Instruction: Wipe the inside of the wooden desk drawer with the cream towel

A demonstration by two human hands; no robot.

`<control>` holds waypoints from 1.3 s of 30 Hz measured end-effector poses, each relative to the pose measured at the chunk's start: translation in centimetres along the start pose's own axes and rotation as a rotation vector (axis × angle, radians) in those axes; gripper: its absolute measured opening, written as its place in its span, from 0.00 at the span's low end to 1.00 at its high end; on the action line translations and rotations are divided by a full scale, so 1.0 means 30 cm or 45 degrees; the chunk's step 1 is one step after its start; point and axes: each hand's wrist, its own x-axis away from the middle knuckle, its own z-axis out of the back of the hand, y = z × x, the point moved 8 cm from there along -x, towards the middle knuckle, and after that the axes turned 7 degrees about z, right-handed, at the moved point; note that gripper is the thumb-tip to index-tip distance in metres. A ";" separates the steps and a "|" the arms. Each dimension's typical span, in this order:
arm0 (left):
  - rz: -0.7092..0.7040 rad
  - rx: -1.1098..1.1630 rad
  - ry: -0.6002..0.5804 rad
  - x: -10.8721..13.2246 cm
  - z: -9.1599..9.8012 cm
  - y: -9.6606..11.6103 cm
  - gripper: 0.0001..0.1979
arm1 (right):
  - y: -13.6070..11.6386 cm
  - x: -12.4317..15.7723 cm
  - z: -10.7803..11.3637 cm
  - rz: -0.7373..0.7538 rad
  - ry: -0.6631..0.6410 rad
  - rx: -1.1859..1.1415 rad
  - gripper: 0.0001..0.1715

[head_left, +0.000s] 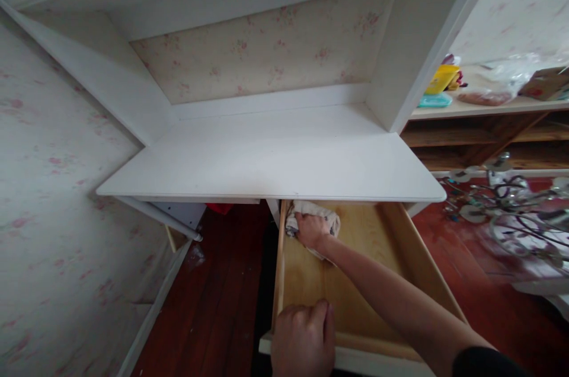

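A wooden drawer [364, 300] is pulled out from under the white desk [275, 155]. Inside it, at the back left corner, my right hand [312, 231] presses on a crumpled light cloth [332, 221] with dark marks, its fingers on the fabric. My left hand [303, 338] is closed at the drawer's front left, over the front panel, with the thumb side up. The fingertips of that hand are hidden behind the knuckles.
A white hutch [427, 27] rises above the desk. On the right, a shelf unit [480, 107] bears a yellow container [442, 79] and plastic bags. A metal chandelier [515, 205] lies on the red floor [217, 288] at the right.
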 end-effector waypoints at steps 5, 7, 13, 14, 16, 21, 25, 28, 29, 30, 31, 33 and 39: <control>-0.003 0.014 0.023 0.002 -0.005 -0.003 0.12 | 0.026 0.083 0.023 -0.105 0.061 -0.119 0.22; -0.013 0.011 0.017 0.003 -0.012 -0.004 0.13 | 0.011 0.125 0.051 -0.046 0.178 -0.117 0.20; -0.031 0.017 0.003 0.007 -0.015 -0.001 0.13 | -0.063 0.125 0.080 0.399 0.277 0.219 0.20; -0.030 0.013 0.011 0.008 -0.012 -0.001 0.13 | -0.060 0.104 0.075 0.424 0.259 0.259 0.19; -0.024 -0.003 0.029 0.008 -0.009 -0.002 0.12 | -0.046 0.059 0.062 0.424 0.226 0.309 0.18; -0.032 -0.034 0.035 0.003 -0.013 -0.010 0.10 | -0.024 -0.008 0.042 0.349 0.207 0.322 0.18; -0.030 -0.037 0.020 0.000 -0.016 -0.013 0.12 | 0.029 0.008 0.039 0.284 0.181 0.338 0.19; -0.026 0.001 0.039 0.001 -0.006 -0.008 0.13 | 0.132 0.054 0.042 0.199 0.144 0.361 0.21; -0.025 0.015 0.042 0.001 -0.003 -0.005 0.14 | 0.178 0.075 0.045 0.161 0.128 0.372 0.21; -0.024 0.025 0.042 0.001 0.000 -0.003 0.14 | 0.226 0.099 0.048 0.118 0.107 0.385 0.21; -0.024 0.029 0.043 0.002 0.002 -0.001 0.14 | 0.277 0.126 0.055 0.071 0.091 0.402 0.22; -0.032 0.029 0.047 0.003 0.006 0.003 0.14 | 0.373 0.181 0.073 -0.027 0.060 0.437 0.23; -0.083 0.051 0.078 0.005 0.018 0.009 0.14 | 0.485 0.309 0.127 0.017 0.028 0.469 0.20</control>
